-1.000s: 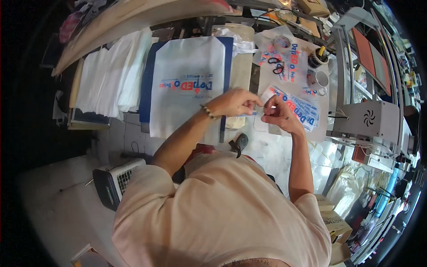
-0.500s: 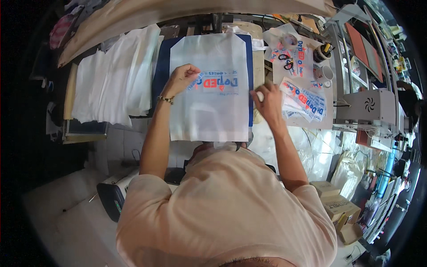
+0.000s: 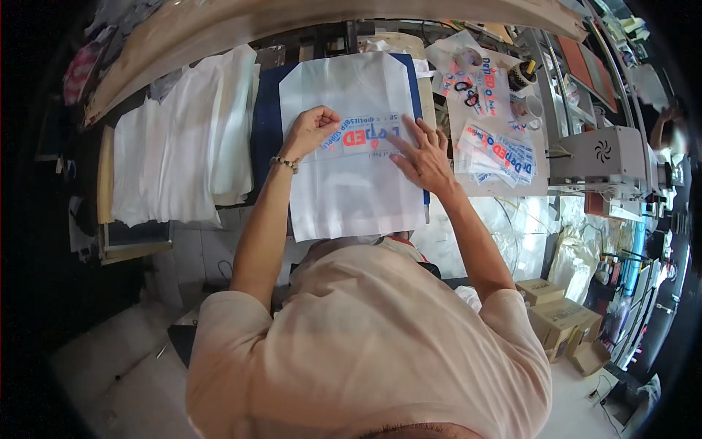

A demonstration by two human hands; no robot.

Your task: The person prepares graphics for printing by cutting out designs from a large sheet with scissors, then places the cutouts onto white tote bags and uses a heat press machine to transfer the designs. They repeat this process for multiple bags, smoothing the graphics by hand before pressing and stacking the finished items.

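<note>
A white fabric sheet with cut upper corners, like a flat bag [image 3: 351, 205], lies over a dark blue board [image 3: 268, 121]. Across its upper middle is a clear transfer film [image 3: 358, 137] printed in red and blue. My left hand [image 3: 313, 134] is at the film's left end, thumb and fingers pinched together on it. With its fingers spread, my right hand [image 3: 428, 157] rests on the film's right end and the fabric beside it, covering part of the print.
White fabric sheets [image 3: 179, 139] lie stacked at left. On the right table are printed films [image 3: 497, 157], black scissors [image 3: 466, 91], a tape roll [image 3: 468, 58], a pen holder [image 3: 521, 75] and a white mug [image 3: 528, 108]. A grey machine [image 3: 596, 161] stands farther right, above cardboard boxes [image 3: 563, 322].
My right hand has moved left from beside the board onto the film, its fingers spreading. The small white thing it held is out of sight. The fabric's near edge has shifted slightly right.
</note>
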